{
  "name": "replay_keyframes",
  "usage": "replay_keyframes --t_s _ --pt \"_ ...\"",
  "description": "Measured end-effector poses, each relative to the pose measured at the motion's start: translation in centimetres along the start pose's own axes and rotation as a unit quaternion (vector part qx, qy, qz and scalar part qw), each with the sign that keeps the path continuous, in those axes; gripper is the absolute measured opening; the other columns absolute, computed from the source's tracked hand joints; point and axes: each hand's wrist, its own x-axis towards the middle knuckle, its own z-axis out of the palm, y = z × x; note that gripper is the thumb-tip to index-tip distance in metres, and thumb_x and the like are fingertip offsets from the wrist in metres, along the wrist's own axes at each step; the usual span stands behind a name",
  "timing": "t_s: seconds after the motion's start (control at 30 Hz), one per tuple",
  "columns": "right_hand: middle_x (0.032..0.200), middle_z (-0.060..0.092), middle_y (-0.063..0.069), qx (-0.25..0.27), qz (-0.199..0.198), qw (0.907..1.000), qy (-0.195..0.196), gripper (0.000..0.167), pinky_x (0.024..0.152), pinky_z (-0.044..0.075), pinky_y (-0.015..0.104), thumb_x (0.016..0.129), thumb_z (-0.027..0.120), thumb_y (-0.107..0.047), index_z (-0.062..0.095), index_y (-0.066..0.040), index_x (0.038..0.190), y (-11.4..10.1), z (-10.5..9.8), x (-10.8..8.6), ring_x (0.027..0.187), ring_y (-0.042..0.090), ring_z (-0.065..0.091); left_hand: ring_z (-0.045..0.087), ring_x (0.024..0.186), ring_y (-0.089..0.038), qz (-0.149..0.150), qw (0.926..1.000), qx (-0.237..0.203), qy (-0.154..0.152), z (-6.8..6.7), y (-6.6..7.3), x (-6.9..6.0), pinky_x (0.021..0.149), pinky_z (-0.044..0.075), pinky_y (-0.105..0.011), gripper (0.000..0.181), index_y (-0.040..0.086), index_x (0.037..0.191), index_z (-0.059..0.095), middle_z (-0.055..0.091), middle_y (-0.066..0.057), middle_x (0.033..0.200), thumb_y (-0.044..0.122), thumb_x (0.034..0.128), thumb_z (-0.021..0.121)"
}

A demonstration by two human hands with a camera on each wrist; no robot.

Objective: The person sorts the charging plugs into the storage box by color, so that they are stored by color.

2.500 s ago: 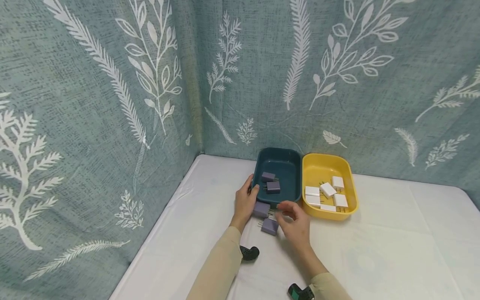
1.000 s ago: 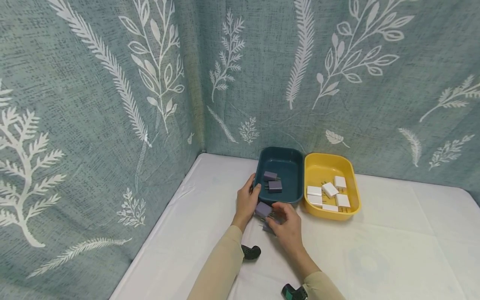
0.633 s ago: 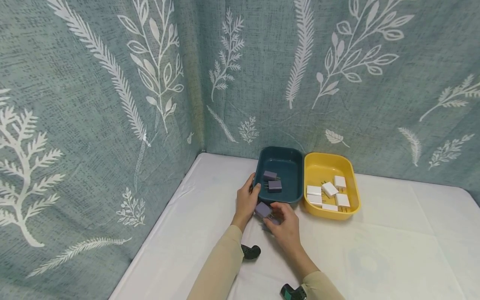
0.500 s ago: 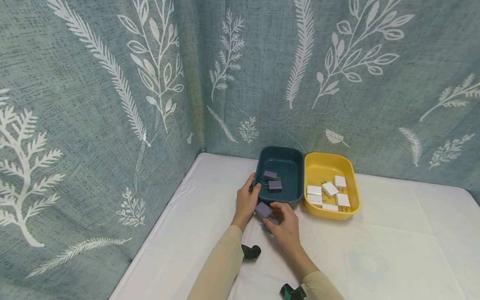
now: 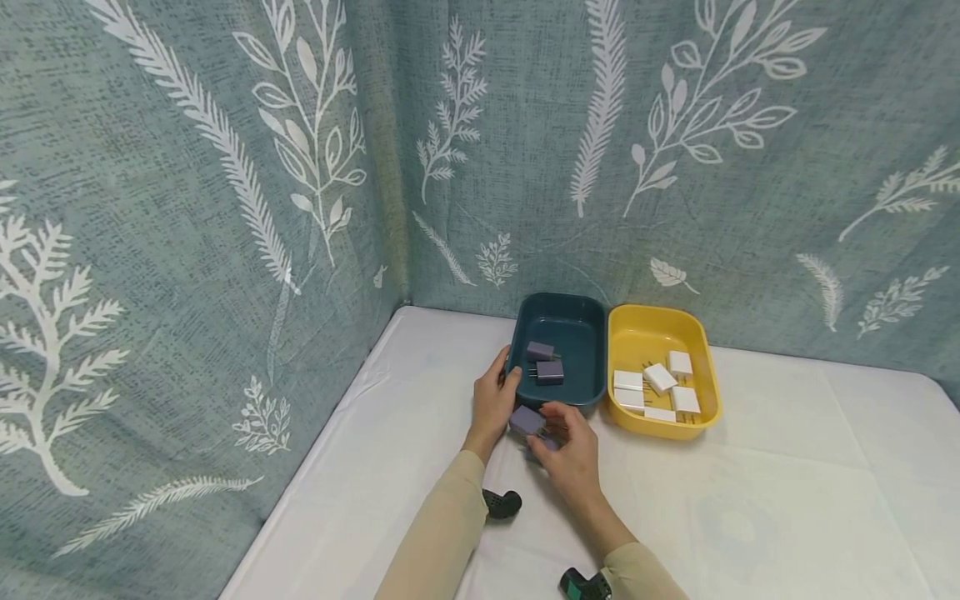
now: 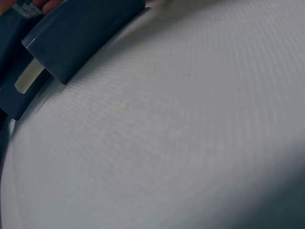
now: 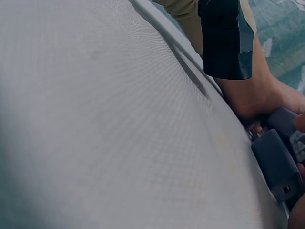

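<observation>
Two purple-grey plug chargers lie together in front of the dark teal tray [image 5: 562,302]; the nearer one [image 5: 551,442] is mostly hidden by my right hand [image 5: 573,450]. Thumb and index finger of that hand pinch the farther charger [image 5: 527,420] near its prong end. In the right wrist view, a charger [image 7: 277,164] with its port showing sits right beside the fingers. My left hand [image 5: 491,408] grips the teal tray by its left front side. Inside the tray are two purple-grey chargers, one [image 5: 550,372] in front of the other [image 5: 541,351].
A yellow tray [image 5: 701,342] with several white chargers [image 5: 660,379] stands against the teal tray's right side. A white cloth covers the table [image 5: 795,467]. A patterned teal curtain [image 5: 525,167] rises behind and along the left.
My right hand has moved left onto the purple-grey chargers and its fingers have closed on one. The farther charger has turned slightly. My left hand has stayed at the tray.
</observation>
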Motion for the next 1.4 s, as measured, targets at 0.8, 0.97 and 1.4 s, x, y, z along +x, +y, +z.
replay_keyframes --t_s 0.8,0.97,1.4 --pt "0.105 0.066 0.026 0.036 0.023 0.9990 0.009 0.043 0.089 0.056 0.045 0.069 0.077 0.014 0.062 0.011 0.109 -3.6 -1.1 -0.4 0.100 0.042 0.064 0.055 0.130 -0.021 -0.002 1.0000 0.007 0.001 0.2 -0.2 0.1 0.107 0.047 -0.038 0.049 0.017 0.145 0.048 0.055 -0.007 0.143 0.026 0.0974 0.052" --pt "0.105 0.064 0.026 0.041 0.021 0.9988 0.019 0.040 0.091 0.055 0.043 0.069 0.077 0.014 0.063 0.011 0.106 -3.7 -1.3 -0.4 0.101 0.043 0.064 0.056 0.129 -0.020 -0.003 0.9999 0.010 0.002 0.1 -0.1 0.2 0.106 0.047 -0.038 0.048 0.017 0.145 0.049 0.056 -0.007 0.141 0.025 0.0972 0.053" --pt "0.105 0.066 0.015 0.050 0.030 0.9974 0.042 0.041 0.090 0.056 0.030 0.068 0.080 0.011 0.068 0.001 0.106 -0.5 -0.8 -0.2 0.101 0.027 0.065 0.056 0.129 -0.023 0.000 1.0000 0.005 -0.001 0.0 -0.1 0.1 0.106 0.047 -0.040 0.049 0.011 0.145 0.047 0.055 -0.009 0.143 0.024 0.0978 0.052"
